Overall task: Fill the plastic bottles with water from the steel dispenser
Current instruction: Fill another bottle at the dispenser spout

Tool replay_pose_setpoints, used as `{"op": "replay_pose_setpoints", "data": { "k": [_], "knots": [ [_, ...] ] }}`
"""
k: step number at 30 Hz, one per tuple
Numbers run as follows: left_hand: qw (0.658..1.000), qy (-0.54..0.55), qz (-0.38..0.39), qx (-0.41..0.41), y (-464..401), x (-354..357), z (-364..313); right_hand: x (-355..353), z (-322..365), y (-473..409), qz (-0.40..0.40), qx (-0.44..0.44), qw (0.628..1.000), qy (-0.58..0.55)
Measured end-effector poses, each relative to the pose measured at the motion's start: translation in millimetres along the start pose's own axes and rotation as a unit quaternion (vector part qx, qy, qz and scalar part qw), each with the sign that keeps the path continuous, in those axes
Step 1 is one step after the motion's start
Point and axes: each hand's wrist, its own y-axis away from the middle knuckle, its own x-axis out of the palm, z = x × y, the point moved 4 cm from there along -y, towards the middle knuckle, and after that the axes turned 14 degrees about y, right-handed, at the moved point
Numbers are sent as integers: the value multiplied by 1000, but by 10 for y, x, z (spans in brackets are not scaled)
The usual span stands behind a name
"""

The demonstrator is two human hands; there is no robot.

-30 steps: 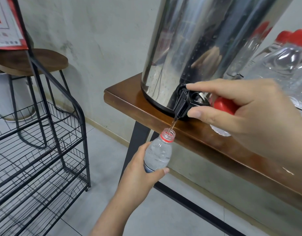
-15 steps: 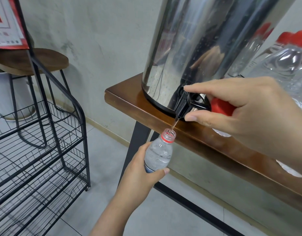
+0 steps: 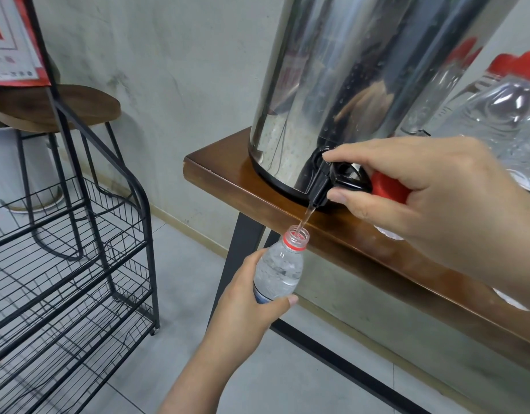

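Note:
The tall steel dispenser [image 3: 362, 85] stands on the left end of a wooden table [image 3: 225, 177]. My right hand [image 3: 430, 195] pinches its black tap [image 3: 338, 180] between forefinger and thumb, with a red bottle cap [image 3: 389, 185] tucked against the palm. A thin stream of water [image 3: 307, 215] falls from the spout into the open neck of a clear plastic bottle [image 3: 280, 268]. My left hand [image 3: 245, 306] grips that bottle around its lower body, just below the table edge. The bottle has a red neck ring and water reaches its shoulder.
More clear plastic bottles with red caps [image 3: 502, 115] stand on the table right of the dispenser. A black wire rack [image 3: 78, 249] stands at the left, with a round wooden stool [image 3: 57, 106] behind it. The floor is grey tile.
The stream keeps running and the water level in the bottle has crept up. Both hands hold their places; the view has shifted only slightly.

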Motion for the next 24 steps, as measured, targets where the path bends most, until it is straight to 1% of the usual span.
{"op": "replay_pose_setpoints", "data": {
  "k": [8,13,24],
  "knots": [
    [1000,0,2,7,0,-8,14,17,0,-4,-26,-2,1000,-1],
    [1000,-5,0,9,-5,-8,16,13,11,-13,-44,-18,999,8],
    [1000,-6,2,4,-8,-9,17,-2,4,-2,-66,-25,997,15]
  ]
}}
